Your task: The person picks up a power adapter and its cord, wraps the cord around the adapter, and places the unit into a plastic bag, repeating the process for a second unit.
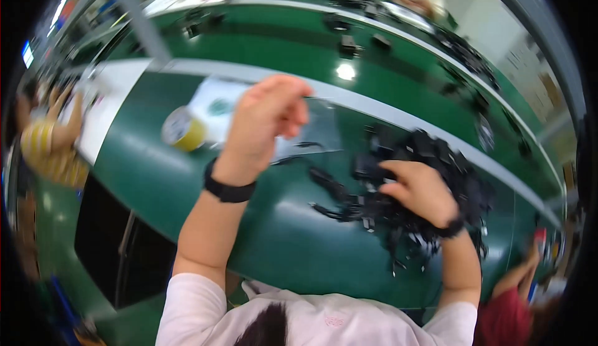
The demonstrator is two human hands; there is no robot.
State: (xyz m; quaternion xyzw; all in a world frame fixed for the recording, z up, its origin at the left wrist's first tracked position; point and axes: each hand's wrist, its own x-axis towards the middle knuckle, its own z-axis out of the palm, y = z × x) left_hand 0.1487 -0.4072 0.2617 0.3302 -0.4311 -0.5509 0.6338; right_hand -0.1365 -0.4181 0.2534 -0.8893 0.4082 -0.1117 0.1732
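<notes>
My right hand (423, 190) reaches into a heap of black power adapters (430, 150) with cables. Its thumb and fingers close on one black adapter (367, 166) at the heap's left side. My left hand (271, 112) is raised above the table, left of the heap, its fingers curled together and blurred. Whether anything is between them is hidden. Below and beyond it lie a white sheet with a green print (215, 104) and a clear plastic sheet or bag (327, 131). Loose black cables (330, 184) trail out between my hands.
A yellow tape roll (185, 129) stands on the green table (280, 240) at the left. A pale rail (355, 101) divides it from a green conveyor (268, 37) bearing small dark parts. Other people work at the left, far side and lower right.
</notes>
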